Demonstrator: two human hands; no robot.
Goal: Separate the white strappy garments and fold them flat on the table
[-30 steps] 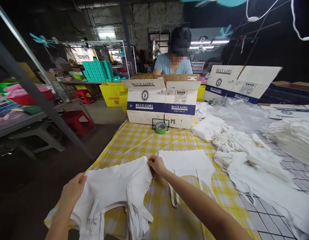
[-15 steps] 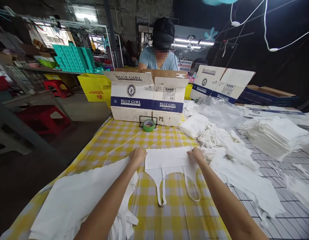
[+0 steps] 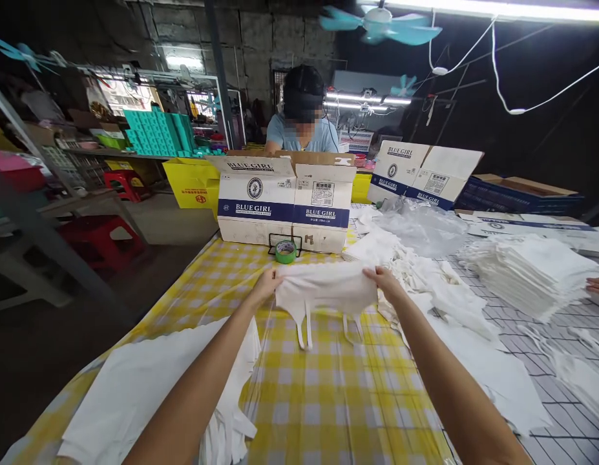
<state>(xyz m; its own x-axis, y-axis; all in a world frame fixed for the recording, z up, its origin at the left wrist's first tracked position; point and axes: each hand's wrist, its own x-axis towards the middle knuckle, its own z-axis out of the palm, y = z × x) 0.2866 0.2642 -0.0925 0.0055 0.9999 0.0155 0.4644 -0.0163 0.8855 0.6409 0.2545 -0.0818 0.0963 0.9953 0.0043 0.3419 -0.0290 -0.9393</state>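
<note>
Two bare hands hold one white strappy top (image 3: 327,289) stretched wide between them, in front of an opened BLUE GIRL beer carton (image 3: 280,210) that stands on a yellow-and-white checked tablecloth (image 3: 323,400). The left hand (image 3: 267,284) has its fingers pinched on the top's upper left corner; the right hand (image 3: 384,281) grips the upper right corner the same way. Soft creases run across the fabric, and narrow straps dangle from its lower edge toward the wearer; whether their ends touch the cloth is hard to tell.

Just before the carton's base, close beyond the top, a roll of green tape (image 3: 285,252) rests beside a black wire holder (image 3: 299,244). Nearer the wearer than the carton and off to its left, white garments (image 3: 148,368) lie in a spread pile, partly hidden under the left forearm. To the carton's right are a rumpled heap of white fabric (image 3: 439,284), a clear plastic bag (image 3: 422,226), and a second BLUE GIRL carton (image 3: 422,171). Farther right of the carton sits a thick stack of white cloth pieces (image 3: 532,268), with another person's hand (image 3: 598,286) at its outer edge.

Behind the carton is a person in a light blue shirt (image 3: 304,134). Left of it are a yellow bag (image 3: 189,186) and a red plastic stool (image 3: 98,237).
</note>
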